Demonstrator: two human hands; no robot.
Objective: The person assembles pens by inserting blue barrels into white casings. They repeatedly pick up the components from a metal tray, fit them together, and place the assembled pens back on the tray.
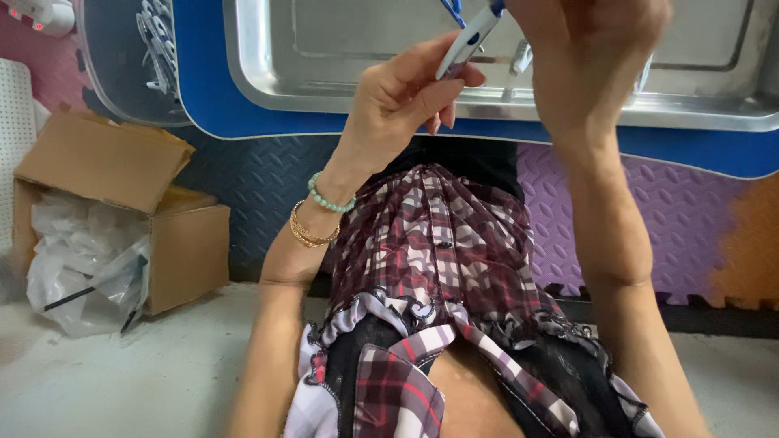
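A cardboard box [114, 211] with crumpled plastic bags [77, 259] was seen at 9 o'clock, flaps open, on a grey floor [162, 373]. Above it, at 11 o'clock, a second tray [122, 65] with small white-and-blue parts was partly cut off by the frame edge.

The left hand [406, 97] was raised at 12 o'clock, with a bead bracelet [329, 199] and gold bangles [308, 231] on the wrist. A pen [471, 36], white and blue, was pinched between thumb and forefinger; the other fingers were curled under. Its long axis ran from 7 to 1 o'clock, the upper end toward the right hand [588, 57]. The right hand was just beside the pen's upper end at 1 o'clock, seen from the back; its fingers were hidden, so whether they were gripping or spread cannot be told. Contact with the pen could not be confirmed. The left hand was clearly the one holding it.

Both hands were held over a metal tray [324, 81] set in a blue table [203, 89]; a few small parts lay in the tray, blurred. Below, a plaid skirt [438, 243] was seen. Foam mats lined the wall behind: dark blue [251, 186], purple [552, 211], orange [751, 243] at 3 o'clock.
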